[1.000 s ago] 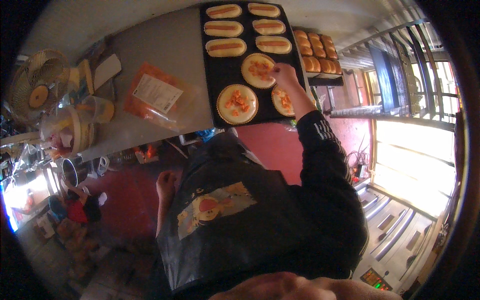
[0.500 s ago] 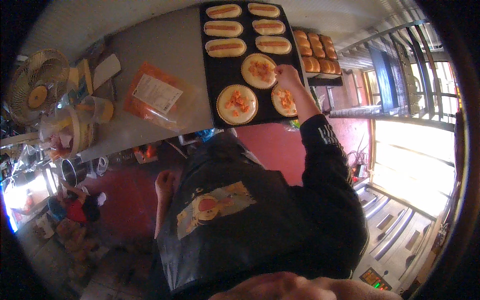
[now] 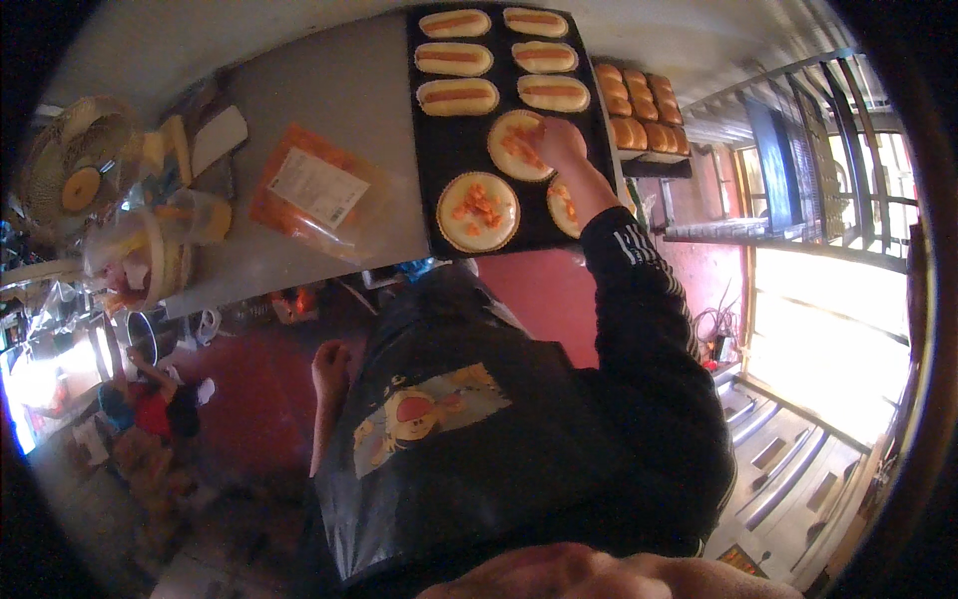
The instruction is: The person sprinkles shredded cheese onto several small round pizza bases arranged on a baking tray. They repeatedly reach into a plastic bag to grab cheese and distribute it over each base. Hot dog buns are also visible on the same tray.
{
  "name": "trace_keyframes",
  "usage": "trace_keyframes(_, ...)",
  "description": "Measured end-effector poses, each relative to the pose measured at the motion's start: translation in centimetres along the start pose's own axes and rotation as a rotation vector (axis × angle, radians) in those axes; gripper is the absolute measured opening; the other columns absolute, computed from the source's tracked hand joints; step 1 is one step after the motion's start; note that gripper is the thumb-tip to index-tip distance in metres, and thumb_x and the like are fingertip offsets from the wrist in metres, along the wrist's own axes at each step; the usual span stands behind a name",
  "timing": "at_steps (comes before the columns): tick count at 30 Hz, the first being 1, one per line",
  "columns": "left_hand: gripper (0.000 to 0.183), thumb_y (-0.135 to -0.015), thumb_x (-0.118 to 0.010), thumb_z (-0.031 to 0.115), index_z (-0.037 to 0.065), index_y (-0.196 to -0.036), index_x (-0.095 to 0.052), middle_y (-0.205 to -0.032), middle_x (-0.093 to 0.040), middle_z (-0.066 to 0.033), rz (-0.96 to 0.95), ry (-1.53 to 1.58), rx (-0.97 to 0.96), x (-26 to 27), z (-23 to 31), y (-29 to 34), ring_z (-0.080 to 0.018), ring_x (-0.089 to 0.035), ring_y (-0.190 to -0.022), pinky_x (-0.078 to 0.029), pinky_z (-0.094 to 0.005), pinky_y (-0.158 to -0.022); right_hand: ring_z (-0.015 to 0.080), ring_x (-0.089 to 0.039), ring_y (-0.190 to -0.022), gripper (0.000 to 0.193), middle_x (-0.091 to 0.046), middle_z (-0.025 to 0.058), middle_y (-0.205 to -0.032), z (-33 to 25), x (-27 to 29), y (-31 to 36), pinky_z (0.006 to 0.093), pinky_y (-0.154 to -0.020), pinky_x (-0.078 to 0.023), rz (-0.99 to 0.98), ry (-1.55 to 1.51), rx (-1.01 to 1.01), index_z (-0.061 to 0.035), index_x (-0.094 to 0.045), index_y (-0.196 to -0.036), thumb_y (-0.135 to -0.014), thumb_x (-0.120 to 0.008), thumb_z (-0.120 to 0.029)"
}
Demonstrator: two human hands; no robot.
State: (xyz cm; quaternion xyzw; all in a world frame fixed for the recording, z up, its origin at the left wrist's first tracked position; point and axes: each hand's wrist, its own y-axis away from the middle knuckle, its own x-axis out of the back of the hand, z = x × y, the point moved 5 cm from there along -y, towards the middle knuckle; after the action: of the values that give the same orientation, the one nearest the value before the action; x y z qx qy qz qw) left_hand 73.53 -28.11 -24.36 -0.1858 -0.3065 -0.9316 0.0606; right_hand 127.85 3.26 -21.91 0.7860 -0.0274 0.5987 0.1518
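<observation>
"So, where is the right hand (image 3: pixel 561 143)?"

"It is over the right part of the top round dough (image 3: pixel 498 148). That one sits on the black tray (image 3: pixel 464 145), with orange bits (image 3: pixel 479 208) on it. The fingers are curled in, and I can't tell if they pinch anything or touch the dough."

"And the left hand (image 3: pixel 332 359)?"

"Low down, just beside the dark apron (image 3: pixel 399 529). Its fingers are curled too, but I can't see inside. The two hands are well apart."

"What else is on the tray?"

"Two more round ones, nearer the person. The left round dough (image 3: pixel 501 235) shows all of itself, but the right arm hides part of the right round dough (image 3: pixel 559 210). Six long buns (image 3: pixel 457 97) with sausages are at the far end."

"And that bag (image 3: pixel 314 190)?"

"It's see-through, with orange stuff inside, flat on the gray surface (image 3: pixel 329 100), left of the tray."
</observation>
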Motion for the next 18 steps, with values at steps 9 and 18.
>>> trace_keyframes(9,0.019,-0.094,-0.062,0.021,0.005,-0.103,-0.064,-0.081,-0.065,-0.0065,-0.026,0.021,-0.094,-0.3,-2.0,-0.1,-0.0136,-0.058,-0.069,-0.046,-0.0292,-0.062,0.0327,-0.065,-0.100,0.045,-0.069,0.0151,-0.103,1.1,-1.8,-1.6,0.0452,-0.082,-0.052,0.007,0.111,-0.002,-0.0087,-0.069,-0.101,-0.080,-0.069,-0.049)
trace_keyframes(18,0.021,-0.092,-0.064,0.024,0.006,-0.102,-0.063,-0.080,-0.064,-0.0064,-0.012,0.036,-0.001,-0.5,-1.7,-0.1,-0.0134,-0.057,-0.066,-0.045,-0.0290,-0.060,0.0336,-0.065,-0.098,0.032,-0.069,0.0145,-0.103,-0.7,0.7,-0.1,0.0445,-0.082,-0.053,0.108,-0.030,0.040,-0.0077,-0.066,-0.103,-0.077,-0.071,-0.026)
